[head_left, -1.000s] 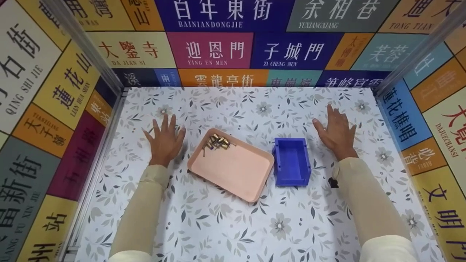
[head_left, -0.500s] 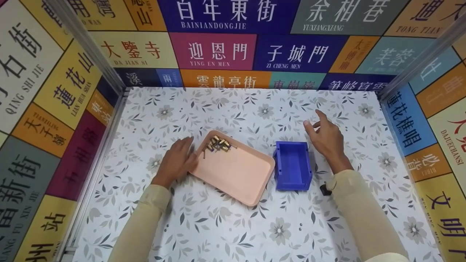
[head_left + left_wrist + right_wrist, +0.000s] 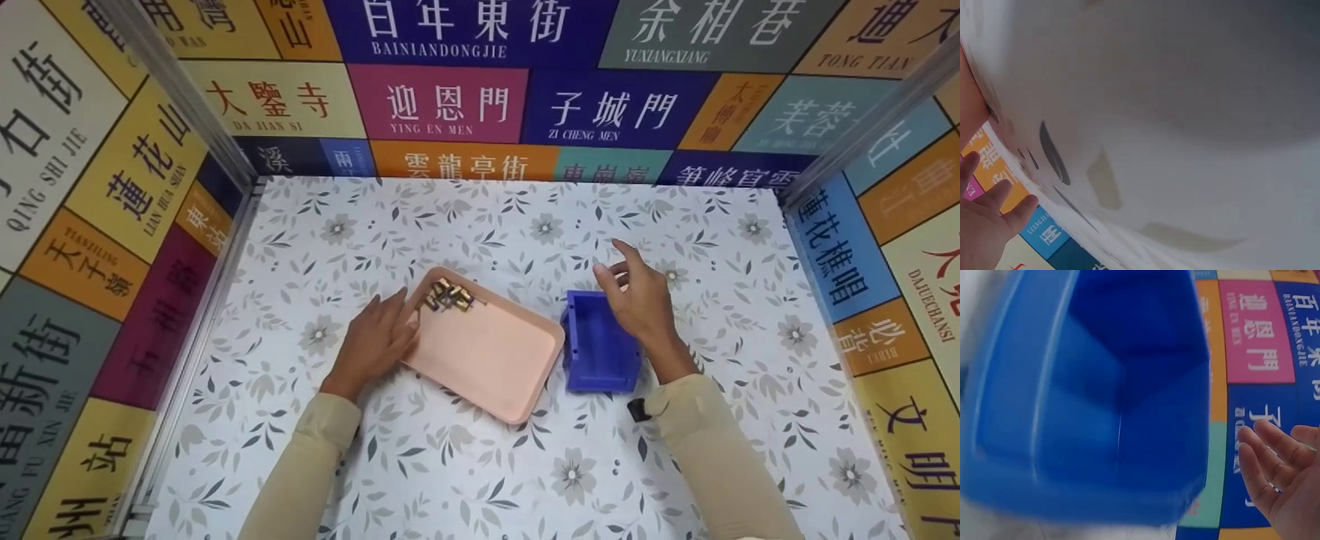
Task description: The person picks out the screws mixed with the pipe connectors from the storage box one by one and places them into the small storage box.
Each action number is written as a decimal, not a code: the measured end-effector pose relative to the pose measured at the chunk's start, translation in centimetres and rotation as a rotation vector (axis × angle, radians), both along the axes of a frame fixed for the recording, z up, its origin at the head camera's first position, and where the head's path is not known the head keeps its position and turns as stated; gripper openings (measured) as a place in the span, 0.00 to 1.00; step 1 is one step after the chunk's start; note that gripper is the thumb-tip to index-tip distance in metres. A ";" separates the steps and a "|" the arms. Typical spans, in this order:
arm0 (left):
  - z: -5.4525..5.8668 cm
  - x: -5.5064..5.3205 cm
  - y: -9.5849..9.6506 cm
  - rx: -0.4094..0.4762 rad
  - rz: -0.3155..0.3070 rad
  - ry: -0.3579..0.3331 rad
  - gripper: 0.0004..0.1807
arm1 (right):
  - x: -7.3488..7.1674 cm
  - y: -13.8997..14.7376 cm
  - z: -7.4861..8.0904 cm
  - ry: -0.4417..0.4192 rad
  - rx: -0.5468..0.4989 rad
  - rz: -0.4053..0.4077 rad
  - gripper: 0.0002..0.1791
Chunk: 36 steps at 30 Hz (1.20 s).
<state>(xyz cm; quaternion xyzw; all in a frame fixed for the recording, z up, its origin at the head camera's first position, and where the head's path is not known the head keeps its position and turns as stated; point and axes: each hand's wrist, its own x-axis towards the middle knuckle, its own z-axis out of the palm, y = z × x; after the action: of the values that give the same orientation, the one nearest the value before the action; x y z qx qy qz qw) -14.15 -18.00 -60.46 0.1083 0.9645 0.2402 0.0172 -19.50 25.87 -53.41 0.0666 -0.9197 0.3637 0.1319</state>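
A pink rectangular tray (image 3: 480, 364) lies at an angle on the table, with a small pile of brass-coloured metal pieces (image 3: 450, 295) and thin screw-like bits in its far left corner. My left hand (image 3: 375, 337) is at the tray's left rim, thumb overlapping the edge in the head view; its fingers look loose in the left wrist view. To the right of the tray stands a blue plastic bin (image 3: 600, 349), its inside bare in the right wrist view. Over the bin's right side hovers my right hand (image 3: 637, 300), fingers loosely bent and holding nothing.
A white tablecloth (image 3: 480, 480) with a leaf and flower print covers the table. Panels (image 3: 435, 105) with large printed characters wall in the back and both sides, with metal posts at the far corners. A dark strap piece (image 3: 638, 409) shows at my right cuff.
My left hand has moved right from the bare cloth to the tray's rim. My right hand has come left over the bin, its fingers bending from spread to loosely curled.
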 end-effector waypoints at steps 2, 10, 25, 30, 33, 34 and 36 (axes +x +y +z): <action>0.0 0.1 0.1 -0.024 -0.007 -0.031 0.36 | 0.3 -0.7 0.0 0.004 -0.014 0.022 0.31; -0.3 -0.1 -0.1 -0.059 0.028 -0.192 0.40 | 1.1 -2.9 -0.3 0.006 -0.072 0.075 0.29; -0.5 -0.1 -0.2 -0.044 0.074 -0.265 0.33 | 2.2 -8.7 -1.0 -0.030 -0.188 0.179 0.28; -0.7 0.0 -0.2 -0.049 0.065 -0.250 0.33 | 2.2 -10.5 -1.3 -0.048 -0.215 0.216 0.27; -0.9 0.0 -0.2 -0.051 0.062 -0.243 0.34 | 2.0 -11.4 -1.6 -0.067 -0.213 0.237 0.26; -0.9 0.0 -0.2 -0.052 0.063 -0.242 0.34 | 2.0 -11.7 -1.7 -0.072 -0.207 0.243 0.26; -0.9 -0.1 -0.2 -0.058 0.069 -0.245 0.33 | 1.9 -12.3 -1.9 -0.081 -0.197 0.257 0.25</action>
<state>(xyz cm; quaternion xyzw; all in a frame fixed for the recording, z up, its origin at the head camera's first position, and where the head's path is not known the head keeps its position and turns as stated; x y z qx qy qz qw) -14.24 -18.23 -61.39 0.0446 0.9648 0.2242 0.1298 -17.65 13.55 -55.32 0.1557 -0.8680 0.4685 0.0532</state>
